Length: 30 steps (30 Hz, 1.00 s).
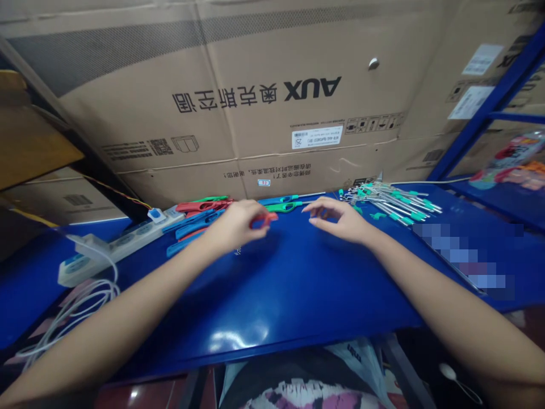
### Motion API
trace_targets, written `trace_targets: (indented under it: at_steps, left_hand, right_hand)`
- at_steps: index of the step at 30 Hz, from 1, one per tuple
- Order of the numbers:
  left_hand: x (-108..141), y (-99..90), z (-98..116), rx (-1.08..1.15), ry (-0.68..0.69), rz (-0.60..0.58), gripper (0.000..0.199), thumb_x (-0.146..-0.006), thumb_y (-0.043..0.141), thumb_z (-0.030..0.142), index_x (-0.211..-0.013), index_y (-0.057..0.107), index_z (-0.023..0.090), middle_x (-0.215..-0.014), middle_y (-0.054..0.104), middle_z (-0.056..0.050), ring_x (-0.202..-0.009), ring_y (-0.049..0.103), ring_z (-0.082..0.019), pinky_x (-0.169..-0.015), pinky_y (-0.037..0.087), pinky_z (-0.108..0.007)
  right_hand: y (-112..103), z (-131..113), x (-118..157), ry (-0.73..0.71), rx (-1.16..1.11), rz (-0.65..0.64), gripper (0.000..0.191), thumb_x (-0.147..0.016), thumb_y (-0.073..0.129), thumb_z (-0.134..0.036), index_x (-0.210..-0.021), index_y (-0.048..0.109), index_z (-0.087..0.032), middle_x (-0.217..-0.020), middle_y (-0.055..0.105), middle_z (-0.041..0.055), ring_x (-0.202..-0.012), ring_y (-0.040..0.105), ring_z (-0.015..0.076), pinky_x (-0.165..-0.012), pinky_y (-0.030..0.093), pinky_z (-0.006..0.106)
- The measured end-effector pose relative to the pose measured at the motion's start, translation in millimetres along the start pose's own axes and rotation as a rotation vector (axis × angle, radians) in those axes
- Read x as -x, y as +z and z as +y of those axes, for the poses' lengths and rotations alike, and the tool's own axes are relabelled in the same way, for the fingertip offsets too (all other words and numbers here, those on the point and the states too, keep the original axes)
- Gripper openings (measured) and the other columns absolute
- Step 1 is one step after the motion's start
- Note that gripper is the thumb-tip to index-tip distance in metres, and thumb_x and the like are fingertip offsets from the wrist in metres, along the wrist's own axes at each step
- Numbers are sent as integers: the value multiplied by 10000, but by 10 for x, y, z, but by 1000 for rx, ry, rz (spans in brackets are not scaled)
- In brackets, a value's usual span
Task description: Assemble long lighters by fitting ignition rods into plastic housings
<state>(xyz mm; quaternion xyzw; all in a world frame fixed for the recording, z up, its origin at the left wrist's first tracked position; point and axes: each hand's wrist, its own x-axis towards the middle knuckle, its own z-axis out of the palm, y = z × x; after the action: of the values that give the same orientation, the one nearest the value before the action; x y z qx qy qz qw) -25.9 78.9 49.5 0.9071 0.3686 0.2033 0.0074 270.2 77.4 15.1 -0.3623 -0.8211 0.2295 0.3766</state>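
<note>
My left hand (pixel 243 222) is closed above the blue table, with a small red plastic piece (pixel 271 217) showing at its fingertips. What part of a larger thing it may be is hidden. My right hand (pixel 338 218) hovers to the right of it, with its fingers curved and apart and nothing seen in them. Between and behind the hands lie a green plastic handle (pixel 289 207) and a blue plastic handle (pixel 272 200). To the left of my left hand is a loose pile of red handles (pixel 198 206) and blue handles (pixel 193 220), partly covered by that hand.
Thin metal rods with green ends (pixel 394 203) lie heaped at the right. Beside them is a dark flat object (pixel 451 255), partly blurred out. A white power strip (pixel 128 241) with coiled cable (pixel 80 307) is at left. A large cardboard box (pixel 255 130) stands behind the table (pixel 298 284).
</note>
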Motion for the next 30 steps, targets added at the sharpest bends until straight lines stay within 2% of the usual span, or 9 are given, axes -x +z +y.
trace_targets:
  at_steps: [2, 4, 6, 9, 12, 15, 20, 24, 30]
  left_hand:
    - [-35, 260, 290, 51, 73, -137, 107, -846, 658, 222, -948, 676, 196, -925, 703, -66, -894, 650, -232, -830, 475, -344]
    - [-63, 492, 483, 81, 75, -164, 70, -829, 698, 232, -873, 658, 195, -880, 689, -68, -859, 648, -232, -794, 481, -341]
    - [-96, 666, 584, 111, 57, -166, 106, -825, 724, 253, -832, 640, 190, -841, 675, -64, -811, 642, -222, -744, 487, -325]
    - [-139, 797, 622, 153, 41, -174, 142, -842, 746, 271, -891, 653, 176, -867, 682, -67, -829, 649, -218, -731, 495, -306]
    - [-112, 807, 600, 182, 41, -189, 313, -851, 769, 383, -1071, 672, 183, -974, 702, -81, -916, 658, -237, -790, 512, -317]
    - [18, 759, 543, 178, 10, -180, 476, -858, 753, 442, -1235, 633, 177, -1131, 692, -129, -1044, 643, -287, -902, 517, -386]
    - [330, 687, 394, 204, -105, -113, 437, -912, 663, 312, -1327, 599, 192, -1268, 665, -125, -1166, 628, -278, -1040, 496, -408]
    - [493, 681, 339, 272, -153, -56, 413, -909, 645, 293, -1308, 615, 193, -1273, 666, -120, -1162, 643, -267, -1033, 521, -406]
    - [555, 685, 365, 289, -136, -22, 449, -932, 630, 314, -1360, 577, 186, -1239, 677, -113, -1141, 650, -266, -1009, 538, -424]
  right_hand:
    - [42, -48, 24, -48, -83, -167, 239, -885, 662, -361, -1071, 720, -222, -979, 584, 41, -756, 559, 137, -687, 506, 279]
    - [68, -73, 47, -80, -90, -310, 201, -874, 688, -336, -1029, 741, -220, -966, 549, 26, -702, 514, 108, -644, 480, 252]
    - [73, -76, 63, -87, -53, -417, 163, -870, 689, -283, -999, 756, -210, -923, 542, 14, -695, 510, 104, -652, 470, 244]
    - [48, -43, 69, -66, 62, -498, 148, -857, 688, -223, -977, 770, -199, -851, 546, 4, -734, 547, 121, -684, 466, 244]
    - [4, 10, 64, -28, 180, -524, 143, -843, 695, -189, -965, 769, -193, -838, 554, 5, -737, 556, 130, -681, 457, 245]
    - [-38, 46, 63, -15, 232, -534, 132, -846, 686, -181, -958, 755, -191, -864, 575, 14, -743, 563, 134, -684, 452, 250]
    - [-68, 44, 70, -9, 289, -540, 116, -838, 661, -164, -922, 735, -195, -872, 605, 23, -753, 565, 148, -678, 433, 260]
    - [-48, 3, 76, 1, 288, -552, 142, -813, 640, -128, -910, 714, -201, -871, 620, 19, -764, 560, 148, -670, 411, 255]
    - [11, -72, 83, -12, 359, -534, 67, -817, 640, -153, -869, 639, -196, -830, 609, -1, -703, 516, 129, -604, 335, 245]
